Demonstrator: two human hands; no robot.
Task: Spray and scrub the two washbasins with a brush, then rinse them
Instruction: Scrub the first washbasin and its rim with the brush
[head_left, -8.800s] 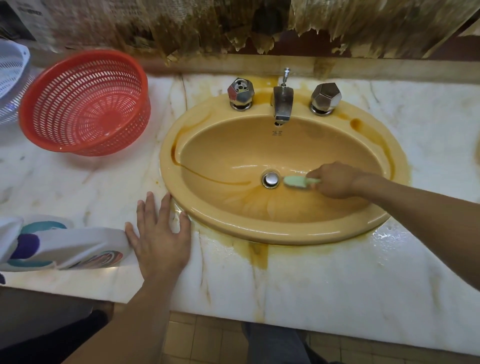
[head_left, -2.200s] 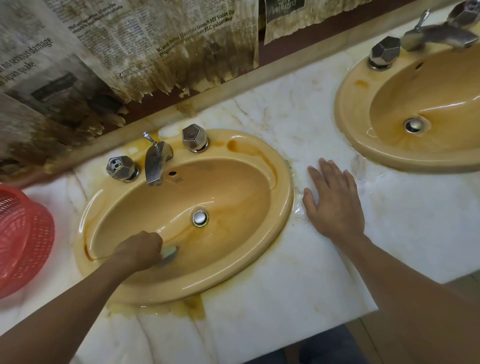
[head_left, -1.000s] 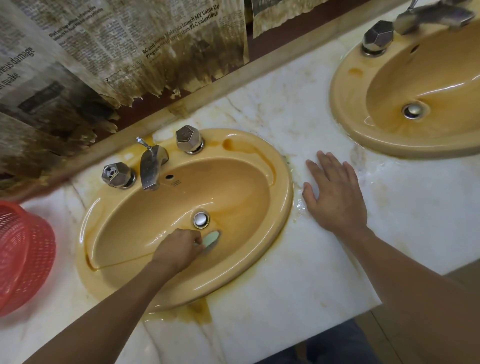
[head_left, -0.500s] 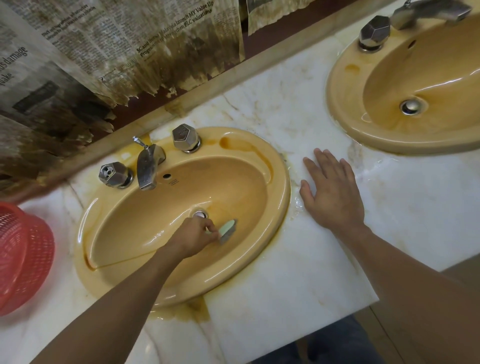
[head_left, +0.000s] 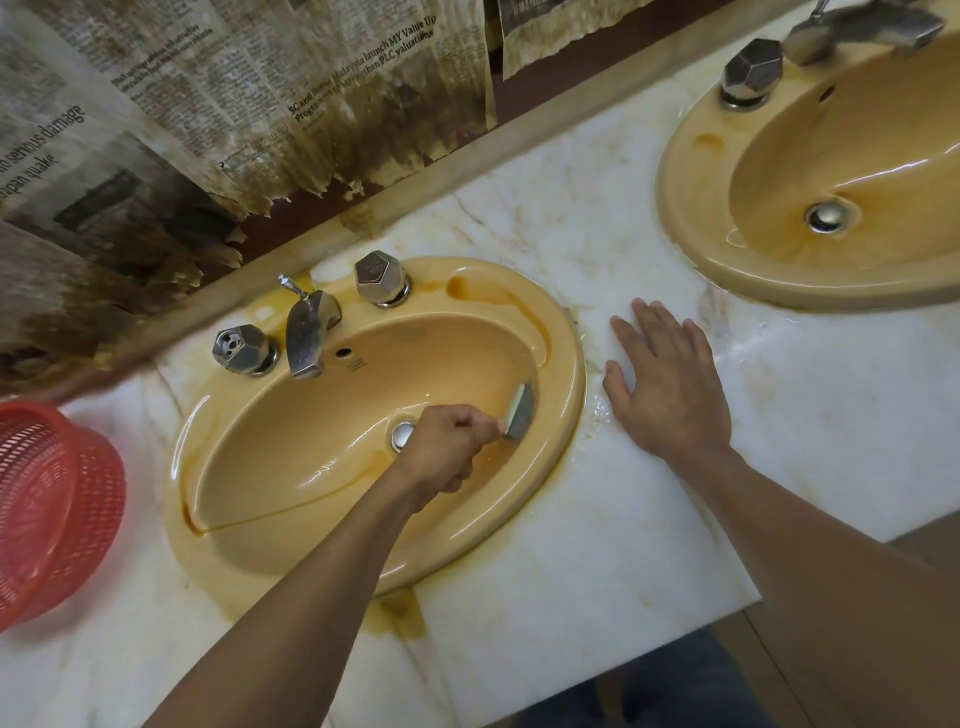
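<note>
Head view: the left hand (head_left: 441, 447) reaches into the nearer washbasin (head_left: 574, 379), its fingers (head_left: 467, 421) curled tight round the handle of the brush (head_left: 519, 413). The fist partly covers the drain (head_left: 402, 435), which serves as the landmark here. The handle is hidden inside the fist. The pale green brush head juts out to the right of the drain and lies against the bowl's right-hand wall, just below the rim. Its long axis runs from the knuckles up and away, roughly along the slope of that wall. The darker bristle side seems to face the wall, though whether it presses flat cannot be told.

The right hand (head_left: 670, 384) is further right of the drain, outside the bowl. It lies palm down on the wet marble surface (head_left: 571, 545) with its fingers (head_left: 654, 327) spread straight, holding nothing and apparently bracing. It is near the brush but plays no part in the scrubbing.

A brown tide line marks the bowl to the left of and nearer than the drain, and stains ring the rim. I judge that the scrubbing is midway and that the next stroke must follow the wall's curve.

The second washbasin (head_left: 691, 208) sits far to the right of the drain, well apart from both hands.
</note>
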